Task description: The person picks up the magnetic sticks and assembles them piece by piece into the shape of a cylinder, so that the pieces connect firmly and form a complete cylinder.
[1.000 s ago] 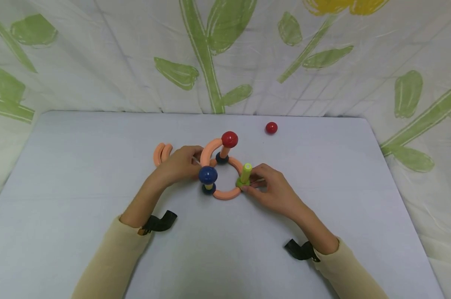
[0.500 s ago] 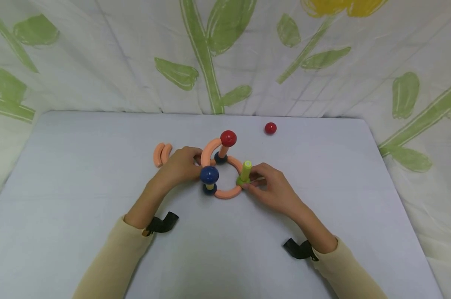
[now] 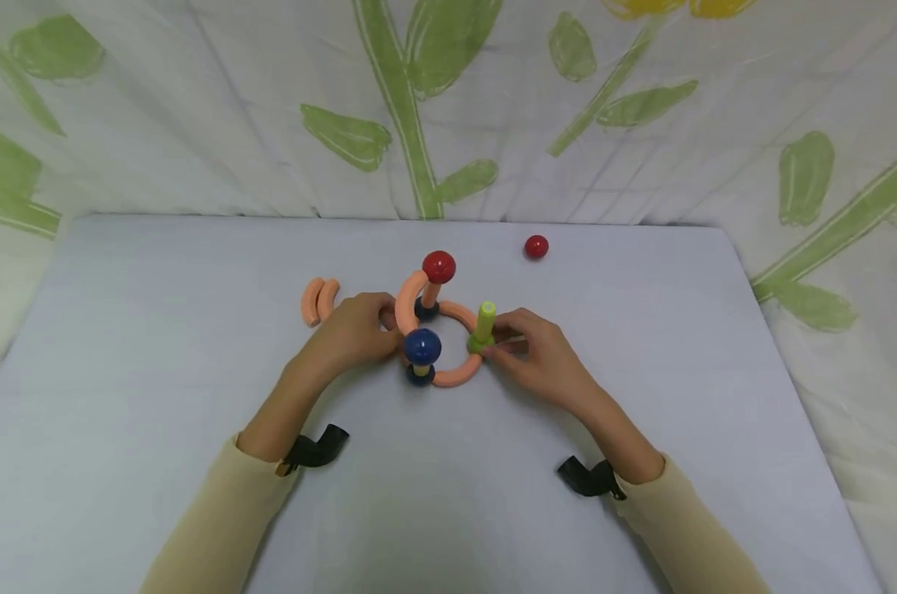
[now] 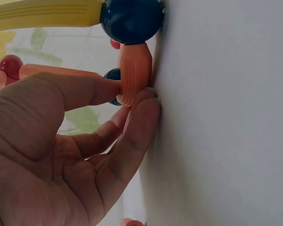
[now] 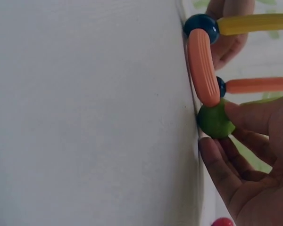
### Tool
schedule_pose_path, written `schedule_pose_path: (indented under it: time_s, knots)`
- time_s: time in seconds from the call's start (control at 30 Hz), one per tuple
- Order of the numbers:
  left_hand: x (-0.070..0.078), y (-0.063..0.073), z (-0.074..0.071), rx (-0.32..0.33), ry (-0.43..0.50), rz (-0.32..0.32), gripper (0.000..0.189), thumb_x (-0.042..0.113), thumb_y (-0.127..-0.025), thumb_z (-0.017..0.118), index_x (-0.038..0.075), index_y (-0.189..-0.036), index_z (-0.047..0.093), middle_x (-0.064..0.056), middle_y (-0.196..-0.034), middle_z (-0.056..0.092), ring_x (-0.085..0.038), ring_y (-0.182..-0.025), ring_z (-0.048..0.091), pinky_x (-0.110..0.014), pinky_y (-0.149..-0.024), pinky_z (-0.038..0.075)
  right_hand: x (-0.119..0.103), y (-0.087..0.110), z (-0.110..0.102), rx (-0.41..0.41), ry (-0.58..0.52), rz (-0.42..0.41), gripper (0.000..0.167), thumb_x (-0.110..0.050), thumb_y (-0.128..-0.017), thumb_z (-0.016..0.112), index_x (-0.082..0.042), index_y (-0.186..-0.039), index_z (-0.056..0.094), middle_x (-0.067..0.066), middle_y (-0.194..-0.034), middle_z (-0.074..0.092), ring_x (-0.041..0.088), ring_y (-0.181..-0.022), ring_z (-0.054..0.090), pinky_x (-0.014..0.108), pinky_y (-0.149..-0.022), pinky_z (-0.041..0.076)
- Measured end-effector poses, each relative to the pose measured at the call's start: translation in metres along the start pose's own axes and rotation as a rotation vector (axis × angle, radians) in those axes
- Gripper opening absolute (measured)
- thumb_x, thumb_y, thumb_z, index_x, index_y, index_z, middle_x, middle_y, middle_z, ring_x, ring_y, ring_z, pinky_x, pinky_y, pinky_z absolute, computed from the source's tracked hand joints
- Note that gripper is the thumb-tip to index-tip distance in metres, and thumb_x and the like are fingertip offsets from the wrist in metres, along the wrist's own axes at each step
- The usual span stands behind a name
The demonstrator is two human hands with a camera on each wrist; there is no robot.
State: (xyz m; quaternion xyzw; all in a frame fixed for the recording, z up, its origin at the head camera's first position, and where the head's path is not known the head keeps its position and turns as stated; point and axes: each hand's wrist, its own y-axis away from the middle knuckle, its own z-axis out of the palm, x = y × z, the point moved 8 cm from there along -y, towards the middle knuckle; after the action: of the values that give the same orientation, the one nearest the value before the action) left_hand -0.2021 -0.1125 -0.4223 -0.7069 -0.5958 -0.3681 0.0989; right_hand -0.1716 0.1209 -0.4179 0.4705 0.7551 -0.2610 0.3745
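A toy frame of balls and sticks stands on the table, its base a ring of orange curved sticks (image 3: 457,375) joined by two dark blue balls and a green ball (image 5: 213,121). Thumb and fingers of my left hand (image 3: 347,334) pinch an orange curved stick (image 4: 136,70) on the ring's left side. On the right, my right hand (image 3: 545,359) pinches the green ball, from which a yellow-green stick (image 3: 486,322) rises with a bare top. A red ball (image 3: 439,266) and a blue ball (image 3: 422,346) top the other uprights, linked by an orange arc (image 3: 405,305).
Two loose orange curved sticks (image 3: 311,302) lie left of the frame, close to the left hand. Toward the far edge of the white table (image 3: 626,272) sits a loose red ball (image 3: 536,247). A curtain with printed leaves (image 3: 347,136) hangs behind the table.
The toy frame has turned slightly counterclockwise: its red top ball shifted left, the blue one a little right, the green stick farther away. Both hands keep their grip; the head view tilted slightly.
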Motion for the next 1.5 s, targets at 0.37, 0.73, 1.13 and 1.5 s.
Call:
schedule_pose_path:
  time_s: [0.37, 0.73, 1.13, 1.5]
  knots:
    - [-0.005, 0.015, -0.002, 0.049, -0.025, -0.009, 0.023, 0.021, -0.095, 0.061, 0.004, -0.110, 0.067, -0.009, -0.094, 0.068, -0.022, -0.082, 0.059, -0.031, -0.071, 0.044, 0.000, -0.014, 0.000, -0.016, 0.001, 0.011, 0.031, -0.004, -0.097, 0.075, -0.001, -0.128, 0.069, 0.016, -0.126, 0.071, 0.030, -0.113, 0.073, 0.043, -0.097, 0.062]
    - [-0.006, 0.024, 0.005, 0.053, -0.017, 0.007, 0.029, 0.032, -0.101, 0.064, 0.005, -0.109, 0.071, -0.008, -0.091, 0.069, -0.018, -0.075, 0.060, -0.029, -0.067, 0.046, 0.003, -0.024, 0.000, -0.038, -0.002, 0.017, 0.034, -0.006, -0.098, 0.074, -0.001, -0.131, 0.067, 0.016, -0.127, 0.071, 0.031, -0.118, 0.072, 0.045, -0.100, 0.061]
    - [-0.005, 0.039, 0.011, 0.007, -0.022, -0.059, 0.028, 0.039, -0.102, 0.066, 0.013, -0.095, 0.075, -0.001, -0.084, 0.073, -0.017, -0.075, 0.062, -0.030, -0.068, 0.047, 0.003, -0.040, 0.003, -0.063, -0.020, 0.039, 0.035, -0.010, -0.100, 0.073, -0.002, -0.133, 0.067, 0.015, -0.128, 0.070, 0.030, -0.122, 0.070, 0.045, -0.103, 0.059]
    - [-0.002, 0.048, 0.008, 0.069, -0.037, -0.057, 0.041, 0.047, -0.098, 0.073, 0.010, -0.111, 0.063, -0.005, -0.090, 0.069, -0.017, -0.071, 0.060, -0.031, -0.066, 0.046, 0.002, -0.042, 0.001, -0.047, -0.024, 0.011, 0.036, -0.014, -0.097, 0.078, -0.006, -0.130, 0.068, 0.011, -0.125, 0.071, 0.027, -0.119, 0.072, 0.043, -0.103, 0.060]
